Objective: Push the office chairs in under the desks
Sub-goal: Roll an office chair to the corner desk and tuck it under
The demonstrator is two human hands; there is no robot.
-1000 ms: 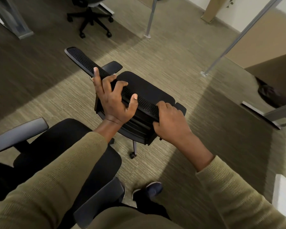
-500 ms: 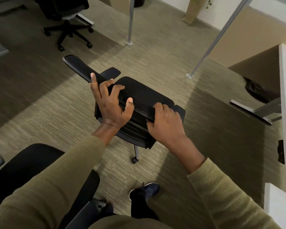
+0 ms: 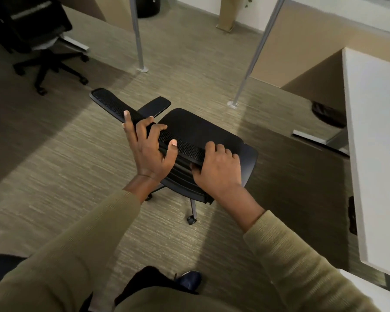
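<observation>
Head view: left hand (image 3: pixel 149 152) curled over mesh backrest top (image 3: pixel 113 104) of office chair (image 3: pixel 203 129); right hand (image 3: pixel 216 167) clamped on same edge; white desk (image 3: pixel 378 131) at right

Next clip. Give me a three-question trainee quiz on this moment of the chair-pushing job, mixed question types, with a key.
1. True or false: both hands are on the top edge of the chair's backrest.
2. Multiple choice: where is the white desk relative to the held chair? A) on the person's right B) on the person's left C) behind the person
3. Short answer: is the held chair's seat already under a desk?

Key
1. True: the left hand and right hand both grip it.
2. A
3. No, it stands on open carpet, apart from the desk.
</observation>
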